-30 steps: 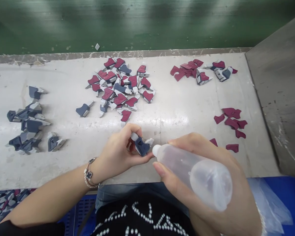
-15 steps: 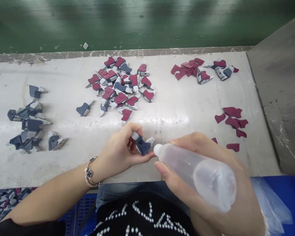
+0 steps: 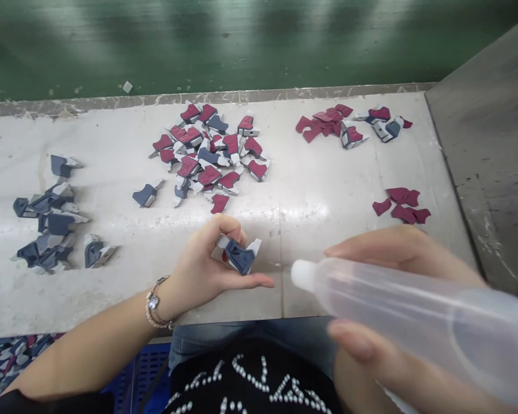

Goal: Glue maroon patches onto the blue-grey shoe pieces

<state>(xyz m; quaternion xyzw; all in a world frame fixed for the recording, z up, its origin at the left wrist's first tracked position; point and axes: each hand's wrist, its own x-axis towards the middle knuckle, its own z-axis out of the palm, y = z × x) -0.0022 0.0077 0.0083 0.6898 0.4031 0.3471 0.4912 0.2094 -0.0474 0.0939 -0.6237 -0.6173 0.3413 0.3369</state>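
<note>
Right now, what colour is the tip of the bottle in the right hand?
The tip is white, best seen in the head view.

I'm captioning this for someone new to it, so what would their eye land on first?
Likely the big translucent bottle at lower right, in the right hand, its white tip toward the left hand, which holds a blue-and-white piece near the center. Next, perhaps, the heap of maroon, blue and white pieces beyond the left hand.
</note>
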